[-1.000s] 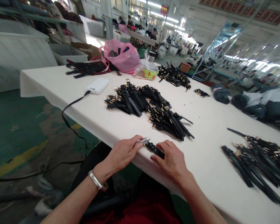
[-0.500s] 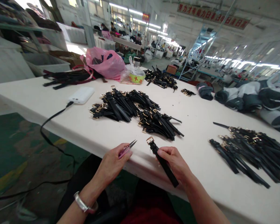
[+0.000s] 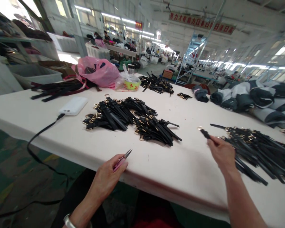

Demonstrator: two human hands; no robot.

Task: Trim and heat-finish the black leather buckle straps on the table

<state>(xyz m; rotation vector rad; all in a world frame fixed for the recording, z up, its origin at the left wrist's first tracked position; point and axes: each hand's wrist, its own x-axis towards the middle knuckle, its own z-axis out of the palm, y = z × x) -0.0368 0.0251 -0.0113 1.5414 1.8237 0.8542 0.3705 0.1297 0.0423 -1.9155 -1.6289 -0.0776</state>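
Observation:
My left hand (image 3: 108, 175) rests at the near edge of the white table (image 3: 171, 164), closed round small pink-handled thread snips (image 3: 122, 160) whose blades point up and right. My right hand (image 3: 222, 153) is out to the right above the table, pinching a black strap (image 3: 205, 133) with a gold buckle; the buckle end sticks out to the left. Just right of that hand lies a pile of black buckled straps (image 3: 256, 148). Two more heaps of black straps (image 3: 130, 118) lie in the table's middle.
A white power bank (image 3: 73, 105) with a black cable (image 3: 41, 134) hanging off the edge lies at the left. Pink bag (image 3: 97, 71), a bagged bowl (image 3: 130, 83), long dark straps (image 3: 59, 87) and another strap heap (image 3: 156, 84) sit farther back. Rolled dark fabric (image 3: 249, 98) lies at right. People work in the background.
My right hand has carried the strap from in front of me over to the right-hand pile. My left hand has kept the snips near the table edge. My view has swung right.

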